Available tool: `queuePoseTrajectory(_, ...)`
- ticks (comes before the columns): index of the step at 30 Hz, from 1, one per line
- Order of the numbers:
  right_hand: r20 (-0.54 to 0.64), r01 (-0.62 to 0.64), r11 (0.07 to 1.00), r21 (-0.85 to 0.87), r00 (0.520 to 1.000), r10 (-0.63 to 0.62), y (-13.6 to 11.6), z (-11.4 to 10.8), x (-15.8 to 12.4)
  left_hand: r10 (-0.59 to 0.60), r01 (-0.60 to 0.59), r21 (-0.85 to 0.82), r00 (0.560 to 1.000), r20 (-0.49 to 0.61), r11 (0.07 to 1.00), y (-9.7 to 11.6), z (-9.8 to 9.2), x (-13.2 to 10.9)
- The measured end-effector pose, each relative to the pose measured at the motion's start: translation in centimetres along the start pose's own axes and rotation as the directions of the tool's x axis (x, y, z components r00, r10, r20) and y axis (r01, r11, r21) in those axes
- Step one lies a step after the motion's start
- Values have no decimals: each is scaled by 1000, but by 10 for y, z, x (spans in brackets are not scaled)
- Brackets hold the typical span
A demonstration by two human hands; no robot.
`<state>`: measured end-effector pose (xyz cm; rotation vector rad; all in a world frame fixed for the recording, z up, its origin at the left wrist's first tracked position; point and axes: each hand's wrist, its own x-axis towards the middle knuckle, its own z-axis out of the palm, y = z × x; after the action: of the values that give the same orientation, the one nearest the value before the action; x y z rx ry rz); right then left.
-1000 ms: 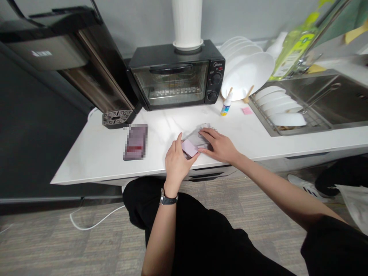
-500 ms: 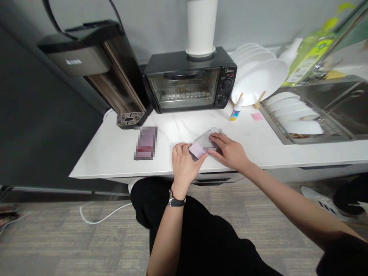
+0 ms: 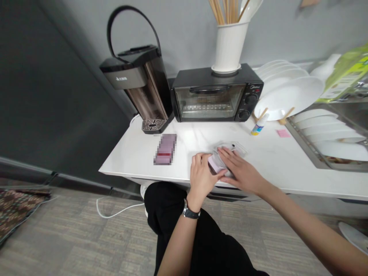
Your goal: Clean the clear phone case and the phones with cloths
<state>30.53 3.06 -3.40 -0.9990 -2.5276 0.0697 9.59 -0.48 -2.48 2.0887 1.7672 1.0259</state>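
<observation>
A small pale-lilac box (image 3: 215,163) lies at the counter's front edge, its right part inside a thin clear plastic bag (image 3: 240,148). My left hand (image 3: 200,173) is closed around the box's left end, fingers on the far side and thumb on the near side. Over the bagged part lies my right hand (image 3: 240,170), with its fingers across the top and its thumb near my left thumb. It grips the bag against the box, and the palm hides much of the bag. To the left, a blurred purple packet with a red band (image 3: 165,150) rests on the counter.
Behind stand a black water dispenser (image 3: 152,84) and a toaster oven (image 3: 212,94) topped by a white utensil pot (image 3: 230,48). At right are a small bottle (image 3: 258,125), pink sticky notes (image 3: 283,133), racked white plates (image 3: 296,94) and a sink with dishes (image 3: 330,128).
The view has shifted, so everything sits farther right or lower in the picture. My right hand now lies flatter over the bag and covers more of the box. My left hand keeps its hold.
</observation>
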Motion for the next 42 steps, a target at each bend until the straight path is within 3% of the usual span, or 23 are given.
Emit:
queuePoseTrajectory(2, 22, 60, 998, 29, 998, -61, -2, -2, 1, 16, -16, -21, 1000, 8, 1000, 0, 0, 0)
queuePoseTrajectory(6, -67, -79, 997, -20, 995, 78, -1, -5, 2, 85, -85, -88, 996, -12, 993, -1, -1, -2)
queuePoseTrajectory(9, -69, -46, 999, -5, 997, 45, -7, -2, 3, 107, -107, -113, 994, -5, 988, -1, 0, -2)
queuePoseTrajectory(13, -40, 66, 998, 20, 997, -65, -14, 0, 3, 82, -74, -163, 996, 42, 984, -4, 1, 0)
queuePoseTrajectory(18, -120, -77, 997, 19, 990, 79, -13, -2, 3, 32, 3, -283, 993, 117, 959, -8, 0, 0)
queuePoseTrajectory(23, -34, 57, 997, 59, 998, -55, -26, -2, 6, -24, 73, -328, 988, 151, 942, -10, -2, -1)
queuePoseTrajectory(28, -148, -174, 985, 10, 974, 173, -9, -7, 5, -36, 83, -393, 992, 124, 916, -12, 0, -1)
queuePoseTrajectory(33, -189, -311, 945, 101, 926, 325, -2, -6, 4, -51, 84, -395, 994, 93, 915, -13, 0, -2)
queuePoseTrajectory(35, -176, -265, 957, 116, 943, 282, -13, -4, 6, -44, 74, -366, 995, 89, 928, -13, -1, -2)
queuePoseTrajectory(40, -61, 13, 996, 85, 998, -8, -38, -8, 10, -26, 58, -292, 993, 113, 955, -13, -4, -5)
queuePoseTrajectory(42, -90, 17, 998, 57, 996, -12, -33, -12, 10, -17, 42, -261, 995, 99, 965, -14, -3, -6)
